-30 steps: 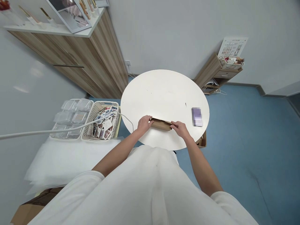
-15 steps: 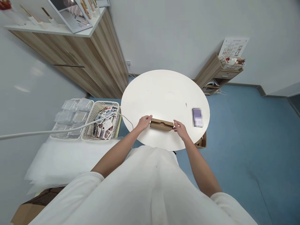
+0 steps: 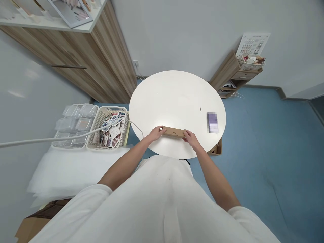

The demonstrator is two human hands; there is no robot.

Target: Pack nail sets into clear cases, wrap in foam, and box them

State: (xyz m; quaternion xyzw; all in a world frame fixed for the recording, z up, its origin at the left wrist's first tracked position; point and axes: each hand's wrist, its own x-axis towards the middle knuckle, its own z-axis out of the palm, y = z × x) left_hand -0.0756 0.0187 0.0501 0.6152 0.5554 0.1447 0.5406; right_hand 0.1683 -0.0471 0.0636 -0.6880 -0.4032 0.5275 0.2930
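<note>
Gripping the box [image 3: 173, 132] by its ends, the left hand [image 3: 155, 133] is clamped on the nine o'clock end and the right hand [image 3: 191, 139] on the three o'clock end, fingertips bent against it. The box is near six o'clock of the table [image 3: 177, 98], its lid down. A purple item [image 3: 212, 118] lies just past three o'clock. Off the table, toward half past eight, a basket [image 3: 100, 118] holds cards [image 3: 111, 135].
</note>
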